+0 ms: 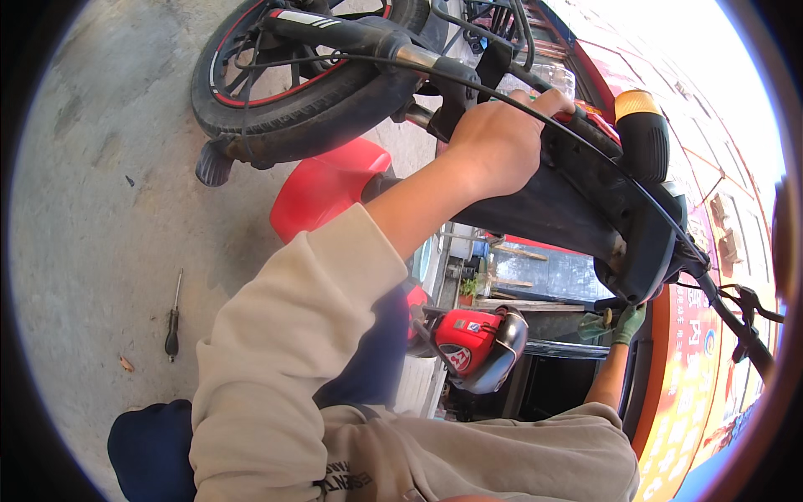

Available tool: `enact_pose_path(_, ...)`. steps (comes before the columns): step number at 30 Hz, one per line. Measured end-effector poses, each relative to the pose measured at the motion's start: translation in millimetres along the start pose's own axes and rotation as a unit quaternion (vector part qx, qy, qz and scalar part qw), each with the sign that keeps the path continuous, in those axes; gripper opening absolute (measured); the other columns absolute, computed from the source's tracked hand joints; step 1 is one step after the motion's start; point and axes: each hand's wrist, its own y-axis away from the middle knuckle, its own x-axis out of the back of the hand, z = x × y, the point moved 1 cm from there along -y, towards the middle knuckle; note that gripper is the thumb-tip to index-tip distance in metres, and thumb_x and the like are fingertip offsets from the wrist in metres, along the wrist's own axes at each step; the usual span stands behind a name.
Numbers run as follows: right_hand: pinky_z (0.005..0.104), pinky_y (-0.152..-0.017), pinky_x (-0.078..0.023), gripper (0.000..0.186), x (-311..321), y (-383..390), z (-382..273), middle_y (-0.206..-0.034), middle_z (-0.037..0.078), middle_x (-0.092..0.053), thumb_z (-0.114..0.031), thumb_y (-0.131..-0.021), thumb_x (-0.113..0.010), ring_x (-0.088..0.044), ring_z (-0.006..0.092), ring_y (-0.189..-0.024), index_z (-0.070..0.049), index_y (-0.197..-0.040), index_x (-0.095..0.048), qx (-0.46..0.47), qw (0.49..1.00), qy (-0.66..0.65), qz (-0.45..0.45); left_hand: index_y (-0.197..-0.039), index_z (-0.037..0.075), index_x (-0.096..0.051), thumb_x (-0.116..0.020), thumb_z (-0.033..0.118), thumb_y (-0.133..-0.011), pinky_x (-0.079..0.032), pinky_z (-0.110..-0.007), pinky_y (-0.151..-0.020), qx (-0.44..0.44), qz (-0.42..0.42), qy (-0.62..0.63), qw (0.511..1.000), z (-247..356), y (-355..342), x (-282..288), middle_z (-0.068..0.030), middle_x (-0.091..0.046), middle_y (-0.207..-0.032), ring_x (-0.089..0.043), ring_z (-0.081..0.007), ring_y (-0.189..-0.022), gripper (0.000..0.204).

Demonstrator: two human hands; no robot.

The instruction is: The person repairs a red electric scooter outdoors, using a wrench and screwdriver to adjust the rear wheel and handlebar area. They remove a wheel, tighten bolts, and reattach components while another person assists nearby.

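Fingers (555,101) of left hand (499,144) curl at top of black panel (548,205), hold hidden, gloved right hand (629,322) below it, grip unclear

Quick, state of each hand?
Left bare hand: curled at black plastic motorcycle bodywork; grip unclear.
Right green-gloved hand: partly hidden; open or closed can't be told.

A red machine (468,333) is standing in the background. Well to its left, a screwdriver (172,335) and a brown scrap (126,364) are lying on concrete ground (100,276). A potted plant (467,289) is showing just above the machine; an orange sign (667,368) is showing to its right.
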Motion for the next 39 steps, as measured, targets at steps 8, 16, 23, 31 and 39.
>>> enact_pose_path(8, 0.0321, -0.078, -0.052, 0.060, 2, -1, 0, -0.104, 0.011, -0.069, -0.045, -0.090, -0.067, -0.065, 0.0185, -0.088, 0.004, -0.123, -0.060, -0.010, 1.000, 0.024, -0.013, -0.119, 0.016, -0.061, -0.051, 0.005, -0.092, -0.052, -0.045, -0.085, 0.008, -0.025, -0.010, 1.000, -3, -1, 0, -0.0139, -0.066, -0.106, -0.064, -0.0368, -0.100, 0.030)
enact_pose_path(16, 0.0328, -0.078, -0.049, 0.066, -6, 12, -33, -0.097, 0.010, -0.070, -0.055, -0.093, -0.065, -0.062, 0.0172, -0.085, 0.005, -0.120, -0.064, -0.091, 0.992, 0.086, -0.002, -0.128, 0.016, -0.058, -0.050, 0.008, -0.097, -0.049, -0.036, -0.093, 0.054, -0.068, 0.073, 0.994, -4, -3, 4, -0.0138, -0.064, -0.116, -0.064, -0.0267, -0.109, 0.033)
enact_pose_path(23, 0.0276, -0.078, -0.048, 0.053, -20, 18, -63, -0.095, 0.003, -0.067, -0.045, -0.090, -0.073, -0.059, 0.0110, -0.086, 0.001, -0.116, -0.067, -0.146, 0.989, -0.002, 0.018, -0.113, -0.003, -0.060, -0.047, 0.000, -0.094, -0.050, -0.033, -0.089, 0.118, -0.075, 0.190, 0.972, -12, -9, 8, -0.0142, -0.065, -0.106, -0.065, -0.0212, -0.099, 0.023)
enact_pose_path(31, 0.0263, -0.075, -0.048, 0.047, -28, 23, -79, -0.094, 0.002, -0.068, -0.043, -0.092, -0.071, -0.059, 0.0093, -0.083, -0.003, -0.116, -0.070, -0.133, 0.990, -0.051, 0.019, -0.100, -0.004, -0.064, -0.055, 0.008, -0.092, -0.046, -0.028, -0.079, 0.057, -0.130, 0.019, 0.990, -9, -11, 14, -0.0081, -0.060, -0.095, -0.057, -0.0166, -0.086, 0.017)
enact_pose_path(39, 0.0248, -0.070, -0.051, 0.044, -30, 31, -96, -0.086, 0.004, -0.068, -0.041, -0.091, -0.073, -0.062, 0.0089, -0.075, -0.003, -0.112, -0.069, -0.134, 0.986, -0.100, 0.024, -0.107, -0.005, -0.064, -0.062, -0.001, -0.090, -0.050, -0.026, -0.082, 0.075, -0.182, 0.083, 0.977, -2, -2, 24, -0.0051, -0.063, -0.099, -0.062, -0.0132, -0.092, 0.018)
